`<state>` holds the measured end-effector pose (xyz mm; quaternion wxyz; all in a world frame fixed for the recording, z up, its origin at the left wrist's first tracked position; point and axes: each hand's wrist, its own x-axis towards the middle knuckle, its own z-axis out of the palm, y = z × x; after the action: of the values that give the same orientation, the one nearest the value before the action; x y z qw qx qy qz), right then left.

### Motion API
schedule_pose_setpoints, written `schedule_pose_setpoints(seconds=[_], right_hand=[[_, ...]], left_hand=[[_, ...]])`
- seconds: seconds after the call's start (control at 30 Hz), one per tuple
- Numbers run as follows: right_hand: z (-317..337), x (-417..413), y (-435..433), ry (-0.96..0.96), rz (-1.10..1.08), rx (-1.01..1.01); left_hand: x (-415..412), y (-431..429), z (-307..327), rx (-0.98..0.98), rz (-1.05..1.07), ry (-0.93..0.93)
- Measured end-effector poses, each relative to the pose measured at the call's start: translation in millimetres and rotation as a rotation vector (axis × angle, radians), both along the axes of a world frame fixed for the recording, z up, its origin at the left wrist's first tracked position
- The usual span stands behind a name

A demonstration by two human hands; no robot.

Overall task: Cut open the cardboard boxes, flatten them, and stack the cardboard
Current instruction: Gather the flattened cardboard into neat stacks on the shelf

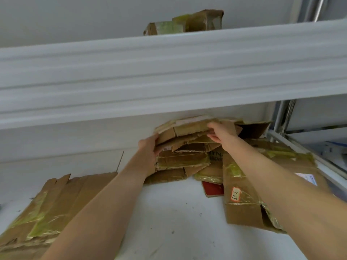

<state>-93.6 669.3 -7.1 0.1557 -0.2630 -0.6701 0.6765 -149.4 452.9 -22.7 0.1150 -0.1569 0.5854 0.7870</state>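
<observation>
1. A white lower shelf [169, 226] lies under a broad upper shelf beam [169, 72].
2. A flattened sheet [56, 203] lies at the front left corner, and a taped box [244, 209] lies along the right edge.
3. The cardboard stack [184, 158] sits at the back edge. The left hand [148, 149] grips its left side and the right hand [219, 132] its top.

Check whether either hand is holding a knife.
No: the left hand and right hand both grip only the flattened cardboard stack.
</observation>
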Motion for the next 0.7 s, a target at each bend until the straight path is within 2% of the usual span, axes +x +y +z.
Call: schedule_pose_setpoints(seconds=[0.07,0.1,0.13,0.33,0.4,0.53,0.7], right_hand=[[-9,-2,0,-0.066,-0.008,0.415],[-9,-2,-2,-0.053,-0.013,0.553],[-9,-4,-7,-0.02,-0.009,0.61],[-7,-27,-88,0.018,0.212,0.372],[-10,-28,-120,0.004,0.296,0.324],[-20,-18,-186,-0.049,0.488,0.209],[-28,-2,-256,-0.066,0.598,0.119]], left_hand=[[-6,-9,-8,-0.008,0.07,-0.018],[-10,-16,-8,-0.051,0.103,0.0],[-14,-25,-7,-0.086,0.132,0.031],[-10,-98,0,-0.178,0.226,0.144],[-6,-138,-4,-0.35,0.224,0.166],[5,-230,-5,-0.897,0.174,0.173],[23,-305,-1,-1.287,0.071,0.152]])
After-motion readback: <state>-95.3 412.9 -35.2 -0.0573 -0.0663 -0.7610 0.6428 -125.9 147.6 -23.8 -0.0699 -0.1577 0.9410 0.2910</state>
